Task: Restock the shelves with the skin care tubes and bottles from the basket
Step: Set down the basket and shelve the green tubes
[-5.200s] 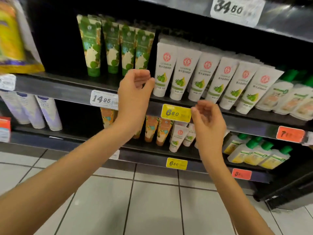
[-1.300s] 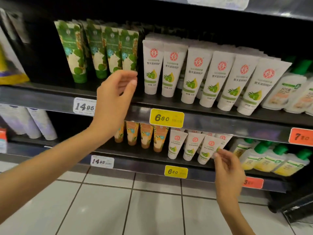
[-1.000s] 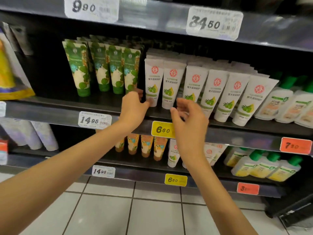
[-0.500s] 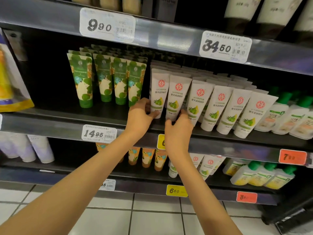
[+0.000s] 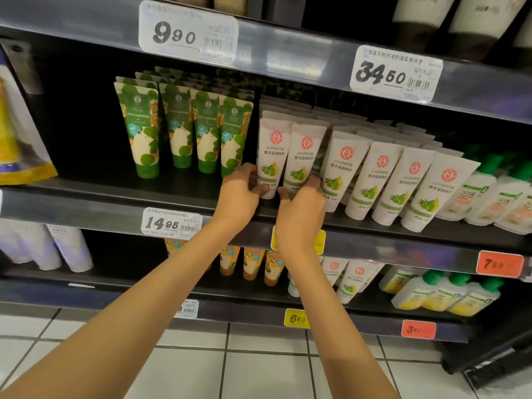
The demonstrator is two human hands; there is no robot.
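Observation:
White olive-print tubes stand cap down in a row on the middle shelf [image 5: 115, 197]. My left hand [image 5: 240, 194] grips the foot of the leftmost white tube [image 5: 272, 151], thumb on its front. My right hand [image 5: 300, 210] grips the foot of the second white tube [image 5: 302, 156], fingers round its right side. More white tubes [image 5: 385, 180] lean to the right of these two. No basket is in view.
Green leaf-print tubes [image 5: 184, 131] stand left of the white ones, with a dark gap at the far left. Green-capped bottles [image 5: 495, 194] fill the right end. The lower shelf holds orange tubes [image 5: 253, 263], white tubes and bottles. Tiled floor lies below.
Both hands rose from in front of the shelves to the middle shelf and closed round the feet of the two leftmost white tubes. The view tilted upward.

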